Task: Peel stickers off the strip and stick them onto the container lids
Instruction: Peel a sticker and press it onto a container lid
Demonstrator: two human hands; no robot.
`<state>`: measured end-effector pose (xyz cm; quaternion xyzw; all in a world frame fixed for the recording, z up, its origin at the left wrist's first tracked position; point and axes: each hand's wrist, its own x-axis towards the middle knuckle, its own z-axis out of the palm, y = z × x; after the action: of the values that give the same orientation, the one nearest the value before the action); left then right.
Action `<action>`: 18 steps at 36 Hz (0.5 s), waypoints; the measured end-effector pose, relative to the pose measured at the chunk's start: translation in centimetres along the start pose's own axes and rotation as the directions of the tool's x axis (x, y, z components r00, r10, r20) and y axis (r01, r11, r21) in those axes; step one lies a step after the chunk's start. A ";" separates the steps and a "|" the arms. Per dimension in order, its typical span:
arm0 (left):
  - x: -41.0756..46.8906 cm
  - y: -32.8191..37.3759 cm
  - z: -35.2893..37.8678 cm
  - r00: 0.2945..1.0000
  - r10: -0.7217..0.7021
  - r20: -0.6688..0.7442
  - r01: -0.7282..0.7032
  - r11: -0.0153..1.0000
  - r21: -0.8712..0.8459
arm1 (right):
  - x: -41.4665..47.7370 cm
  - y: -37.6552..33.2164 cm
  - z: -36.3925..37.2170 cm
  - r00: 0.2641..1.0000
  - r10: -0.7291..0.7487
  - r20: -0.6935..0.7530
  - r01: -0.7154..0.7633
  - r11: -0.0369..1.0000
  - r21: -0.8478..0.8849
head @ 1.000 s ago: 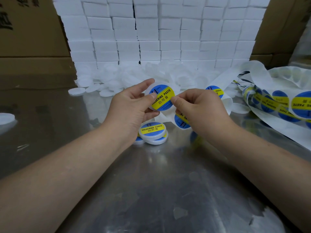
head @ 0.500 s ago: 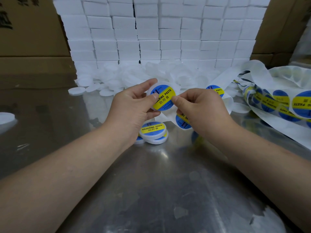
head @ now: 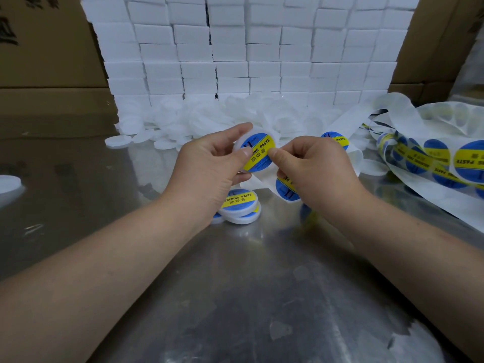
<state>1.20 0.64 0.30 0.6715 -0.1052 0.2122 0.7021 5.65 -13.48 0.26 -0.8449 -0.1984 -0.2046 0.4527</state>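
Observation:
My left hand (head: pixel 209 166) holds a round white lid (head: pixel 258 133) by its rim, tilted toward me. A blue and yellow sticker (head: pixel 259 150) covers its face. The thumb of my right hand (head: pixel 314 169) presses on the sticker's right side, and that hand's curled fingers also hold the white sticker strip (head: pixel 285 188), which hangs below with another sticker on it. Under my left wrist lie a few labelled lids (head: pixel 239 203) in a small stack on the metal table.
A heap of bare white lids (head: pixel 199 119) lies at the back before a wall of white boxes (head: pixel 248 48). A long coil of sticker strip (head: pixel 432 158) sprawls at the right. One loose lid (head: pixel 9 183) sits at the left edge. Cardboard boxes (head: pixel 47 61) flank both sides.
My right thumb has slid a little along the sticker's right side. The lid has barely shifted in my left hand.

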 end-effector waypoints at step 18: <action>0.0 0.0 0.1 0.994 -0.006 -0.113 0.019 0.993 0.118 | -0.5 -1.1 -0.5 0.999 0.022 -0.045 -0.016 0.992 0.126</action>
<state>1.20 0.58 0.28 0.6998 -0.0482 0.2513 0.6669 4.59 -13.37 1.02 -0.8118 -0.1923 -0.2068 0.5111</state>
